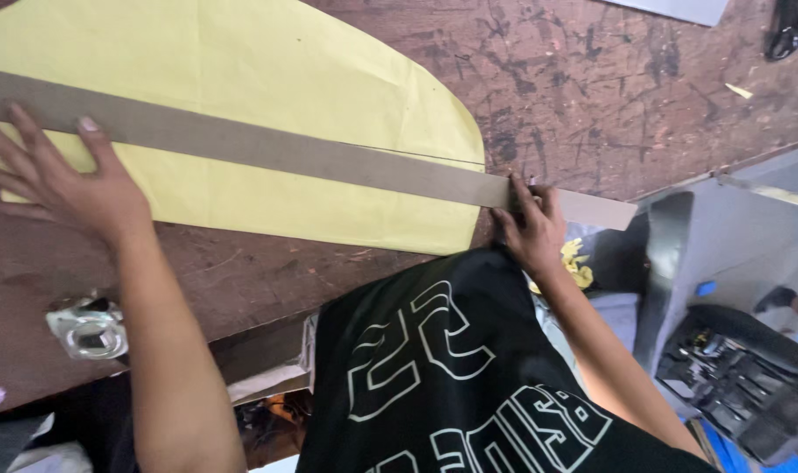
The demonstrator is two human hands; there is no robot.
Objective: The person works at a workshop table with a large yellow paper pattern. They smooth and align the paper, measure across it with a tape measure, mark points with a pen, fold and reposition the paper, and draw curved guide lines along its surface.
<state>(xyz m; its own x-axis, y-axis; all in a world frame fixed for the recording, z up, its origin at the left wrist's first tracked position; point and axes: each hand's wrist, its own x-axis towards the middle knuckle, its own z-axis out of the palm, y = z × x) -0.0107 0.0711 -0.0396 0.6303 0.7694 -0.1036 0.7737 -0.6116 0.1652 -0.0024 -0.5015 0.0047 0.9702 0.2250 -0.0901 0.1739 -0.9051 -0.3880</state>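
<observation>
At the bottom centre of the frame a black shirt with white outlined lettering (451, 377) is seen. To its lower left, a small roll of clear tape (90, 331) lies near the table edge. From the lower left an arm rises to the left hand (62, 180), which is laid flat with fingers spread and released, pressing on the left end of a long, flat grey-brown straightedge strip (311, 159); nothing is grasped by it. At centre right the right hand (530, 229) is set against the other end of the strip, at the table edge; its fingertips are bent down onto the strip, but whether a marking tool is pinched between them cannot be told.

The strip is laid slanting across the frame from upper left to centre right, resting on a large pale yellow sheet with a rounded right edge (241, 70), which is spread over a dark, scratched brown wooden table (609, 96). Below the table edge at lower right, a cluttered grey tray of dark tools (741, 385) is seen.
</observation>
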